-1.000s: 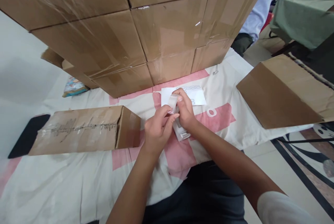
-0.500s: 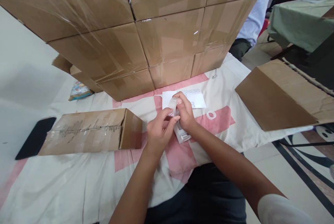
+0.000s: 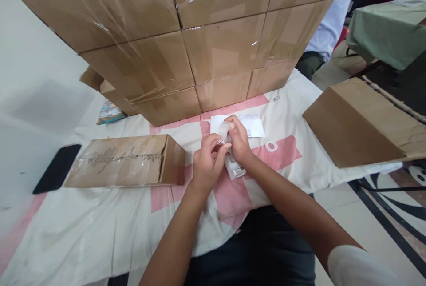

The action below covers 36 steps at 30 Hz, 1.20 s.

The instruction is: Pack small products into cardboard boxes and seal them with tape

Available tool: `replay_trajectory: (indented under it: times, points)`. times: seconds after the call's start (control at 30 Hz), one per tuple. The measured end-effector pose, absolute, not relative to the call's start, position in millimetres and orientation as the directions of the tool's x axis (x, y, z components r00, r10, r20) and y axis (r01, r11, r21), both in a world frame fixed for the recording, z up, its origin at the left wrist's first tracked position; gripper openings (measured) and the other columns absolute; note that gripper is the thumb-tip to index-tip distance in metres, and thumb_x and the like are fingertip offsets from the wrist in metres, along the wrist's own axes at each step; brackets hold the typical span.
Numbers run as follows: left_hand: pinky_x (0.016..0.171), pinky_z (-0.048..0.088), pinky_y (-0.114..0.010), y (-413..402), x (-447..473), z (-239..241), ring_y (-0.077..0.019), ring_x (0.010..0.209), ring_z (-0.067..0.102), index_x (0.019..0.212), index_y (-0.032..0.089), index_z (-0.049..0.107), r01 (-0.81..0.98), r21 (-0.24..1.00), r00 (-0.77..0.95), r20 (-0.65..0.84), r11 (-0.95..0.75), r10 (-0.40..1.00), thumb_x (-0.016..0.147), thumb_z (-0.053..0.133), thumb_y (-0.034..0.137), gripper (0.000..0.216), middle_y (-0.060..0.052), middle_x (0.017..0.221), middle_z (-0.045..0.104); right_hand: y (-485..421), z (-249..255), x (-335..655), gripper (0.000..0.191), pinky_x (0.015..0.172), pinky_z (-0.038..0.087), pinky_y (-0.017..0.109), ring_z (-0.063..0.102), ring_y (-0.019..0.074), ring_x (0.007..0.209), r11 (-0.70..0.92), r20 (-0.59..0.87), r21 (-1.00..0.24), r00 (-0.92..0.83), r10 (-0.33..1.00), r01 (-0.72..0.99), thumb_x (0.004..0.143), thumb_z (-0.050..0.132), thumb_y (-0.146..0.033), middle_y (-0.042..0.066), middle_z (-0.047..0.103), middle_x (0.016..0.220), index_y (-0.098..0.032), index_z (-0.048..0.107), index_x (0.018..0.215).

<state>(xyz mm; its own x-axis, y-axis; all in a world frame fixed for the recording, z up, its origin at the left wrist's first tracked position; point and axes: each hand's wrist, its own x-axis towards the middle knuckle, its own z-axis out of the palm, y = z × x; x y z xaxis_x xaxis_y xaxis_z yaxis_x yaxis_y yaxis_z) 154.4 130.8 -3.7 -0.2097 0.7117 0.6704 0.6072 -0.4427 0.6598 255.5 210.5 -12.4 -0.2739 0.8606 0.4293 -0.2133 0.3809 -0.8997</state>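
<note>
Both hands meet above the cloth in the middle of the head view. My right hand (image 3: 238, 141) is closed around a translucent roll of tape (image 3: 225, 130). My left hand (image 3: 210, 159) pinches at the roll's near edge, where a small strip with pink dots (image 3: 220, 142) shows between thumb and finger. Just under the hands lies a white plastic object (image 3: 235, 169), partly covered by them; its kind is unclear. Behind them is a white sheet printed with outlined shapes (image 3: 254, 128), partly hidden by my right hand. A white ring (image 3: 271, 146) rests on the cloth to the right.
Stacked, plastic-wrapped cartons (image 3: 222, 55) rise behind the sheet. A taped carton (image 3: 124, 161) lies at left, beside a black flat object (image 3: 57, 169). An open carton (image 3: 353, 121) stands at right. Another person's sleeve (image 3: 331, 19) shows behind the stack.
The view has shifted slightly, so most things appear a little further right. My hands keep their hold on the tape roll, with only small finger movement.
</note>
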Motion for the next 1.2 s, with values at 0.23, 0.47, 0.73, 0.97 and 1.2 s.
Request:
replay_trajectory:
  times: [0.23,0.47,0.73,0.97,1.2]
  points:
    - [0.067,0.055,-0.018,131,153,-6,-0.009,0.069,0.07,0.105,0.02,0.062,0.61,0.66,-0.174,0.652,-0.439,0.738,0.095,0.062,0.027,0.013,0.001,0.088,0.072,212,-13,256,0.036,0.059,0.035,0.026,0.044,0.0129,0.06,0.41,0.447,-0.893,-0.266,0.854,-0.184,0.102,0.04,-0.053,-0.004,0.047,0.069,-0.021,0.048,0.087]
    - [0.062,0.052,-0.017,132,152,-10,-0.0094,0.065,0.069,0.096,0.02,0.057,0.548,0.732,-0.231,0.598,-0.405,0.768,0.091,0.067,0.03,0.015,0.002,0.08,0.069,212,-12,257,0.035,0.061,0.036,0.026,0.045,0.0132,0.061,0.388,0.424,-0.905,-0.29,0.858,-0.175,0.101,0.04,-0.051,-0.004,0.047,0.068,-0.021,0.049,0.086]
    - [0.063,0.053,-0.018,128,128,9,-0.0088,0.061,0.069,0.11,0.022,0.064,0.681,0.603,-0.057,0.609,-0.416,0.791,0.096,0.06,0.032,0.018,0.002,0.077,0.072,210,-9,257,0.038,0.064,0.037,0.027,0.047,0.0139,0.063,0.4,0.447,-0.895,-0.381,0.809,-0.2,0.101,0.04,-0.052,-0.003,0.049,0.068,-0.02,0.051,0.084]
    - [0.062,0.053,-0.021,124,112,31,-0.0125,0.065,0.072,0.115,0.02,0.06,0.824,0.339,0.226,0.539,-0.454,0.812,0.101,0.052,0.03,0.019,-0.003,0.09,0.077,212,-10,259,0.04,0.063,0.036,0.027,0.046,0.0135,0.063,0.364,0.442,-0.896,-0.425,0.79,-0.255,0.101,0.04,-0.053,-0.004,0.049,0.066,-0.02,0.051,0.083]
    - [0.058,0.051,-0.027,119,111,51,-0.019,0.064,0.07,0.104,0.02,0.055,0.891,0.005,0.415,0.398,-0.454,0.818,0.097,0.044,0.016,0.014,-0.002,0.074,0.072,213,-11,258,0.038,0.065,0.035,0.027,0.045,0.013,0.064,0.358,0.46,-0.885,-0.44,0.771,-0.298,0.102,0.04,-0.049,-0.004,0.046,0.067,-0.02,0.049,0.08]
